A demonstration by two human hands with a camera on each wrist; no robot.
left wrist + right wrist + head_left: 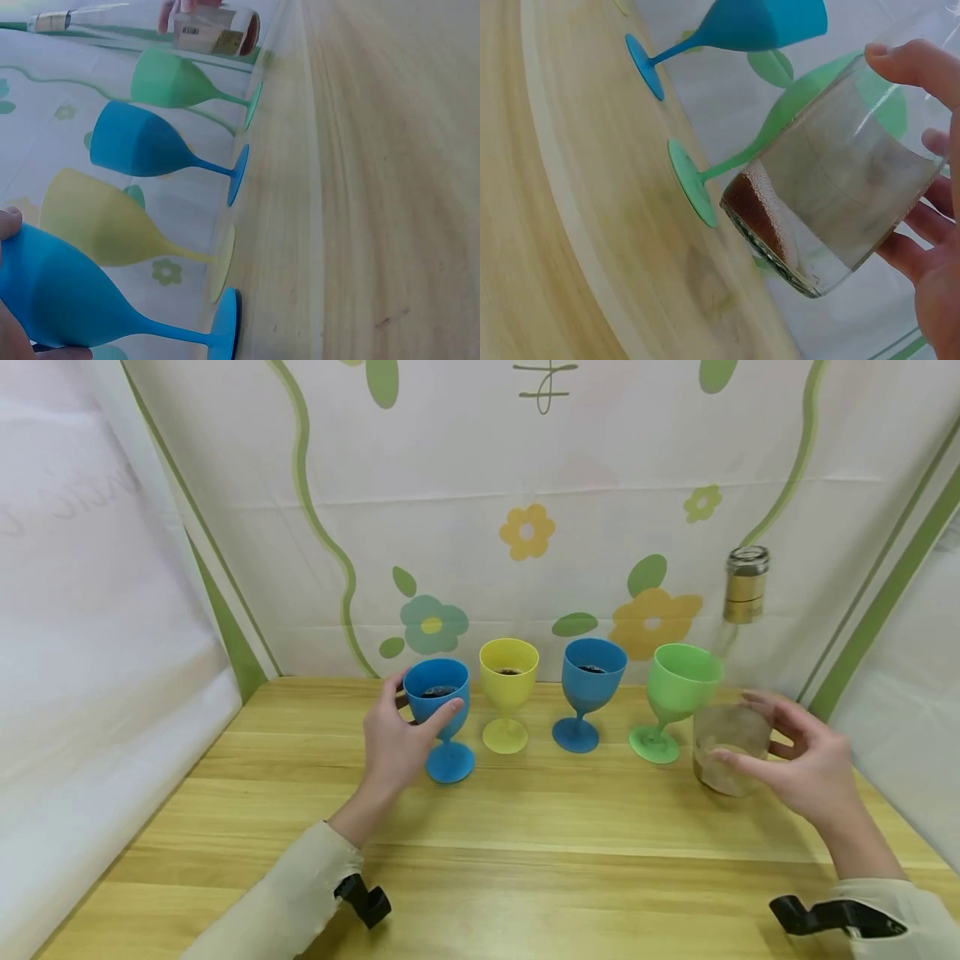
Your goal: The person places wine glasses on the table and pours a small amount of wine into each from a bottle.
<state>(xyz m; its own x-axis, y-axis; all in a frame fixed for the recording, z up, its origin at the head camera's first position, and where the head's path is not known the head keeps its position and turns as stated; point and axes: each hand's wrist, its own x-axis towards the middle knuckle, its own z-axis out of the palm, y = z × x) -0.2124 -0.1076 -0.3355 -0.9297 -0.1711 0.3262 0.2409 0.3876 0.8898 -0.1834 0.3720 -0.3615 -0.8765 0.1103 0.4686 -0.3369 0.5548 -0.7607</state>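
Note:
My left hand (pixel 396 739) grips the bowl of a blue goblet (pixel 450 762) with dark liquid in it, at the left end of a row. Whether its foot touches the table I cannot tell. On the right, my right hand (pixel 813 764) holds a clear glass bottle (pixel 832 187) low on its body, fingers and thumb around it. The bottle leans slightly, its base seemingly just off the table, and a little reddish-brown liquid lies at its bottom. Right beside it stands a green goblet (pixel 678 685); no liquid shows inside.
Between the hands stand a yellow goblet (pixel 507 685) and a second blue goblet (pixel 592 681), both with dark liquid. The wooden table (pixel 525 860) meets a printed fabric backdrop (pixel 450 527) behind the row. White fabric sides (pixel 112 693) flank the table.

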